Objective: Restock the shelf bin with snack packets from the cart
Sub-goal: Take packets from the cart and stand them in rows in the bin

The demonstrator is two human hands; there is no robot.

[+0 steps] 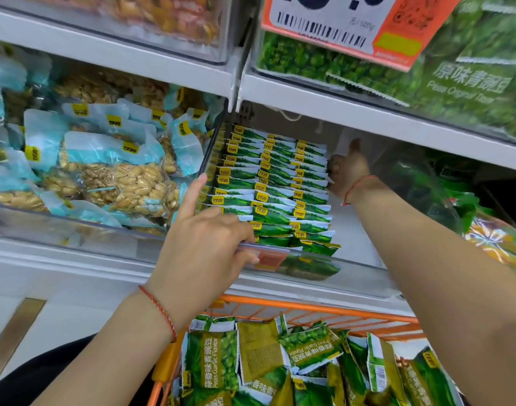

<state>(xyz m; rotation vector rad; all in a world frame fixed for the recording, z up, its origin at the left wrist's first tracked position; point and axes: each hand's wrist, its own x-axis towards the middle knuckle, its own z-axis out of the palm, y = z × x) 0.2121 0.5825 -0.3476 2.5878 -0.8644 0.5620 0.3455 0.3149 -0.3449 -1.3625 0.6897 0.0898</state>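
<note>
A clear shelf bin (359, 273) holds three neat rows of small green pea packets (276, 189) standing on edge. My left hand (205, 235) rests over the bin's front left rim, index finger raised along the left wall, the other fingers touching the nearest packets. My right hand (346, 171) is deep in the bin, fingers curled against the right side of the far packets, thumb up. Below, an orange cart (318, 309) is piled with loose green garlic pea packets (306, 353).
To the left a clear bin (75, 227) holds blue packs of peanuts. Upper shelf bins hold more green pea packs, with an orange and white price tag (339, 27) hanging in front. A bin of mixed green packs (444, 194) sits to the right.
</note>
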